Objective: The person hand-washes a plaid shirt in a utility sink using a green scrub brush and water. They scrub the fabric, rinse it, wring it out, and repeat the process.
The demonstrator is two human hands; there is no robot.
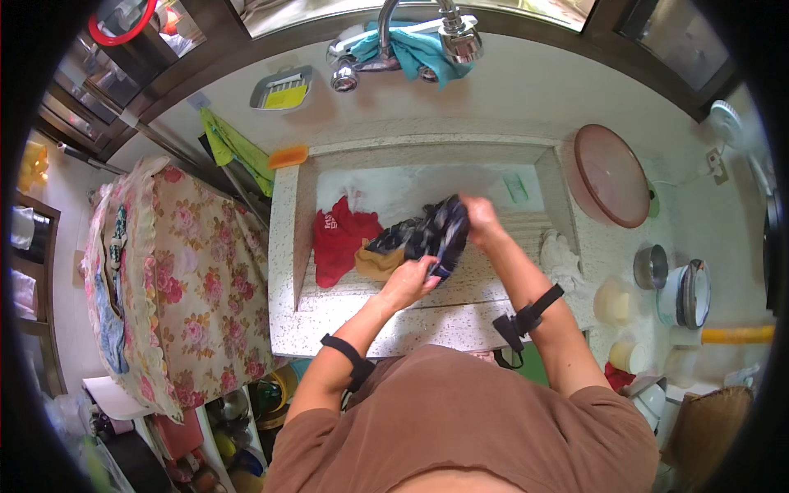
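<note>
A dark patterned cloth (pixel 431 234) is gripped at its near end by the left hand (pixel 408 282), fingers closed on it, over the ribbed washboard (pixel 493 283) of a stone sink (pixel 283 246). Its far end is clamped by the right hand (pixel 481 220). Beside it lie a tan cloth (pixel 376 263) and a red cloth (pixel 339 238). Beyond, a teal rag (pixel 415 49) is draped over the tap (pixel 456 37).

Far left on the wall, a grey soap holder (pixel 281 89) carries a yellow packet (pixel 286 97); no signs or screens.
</note>
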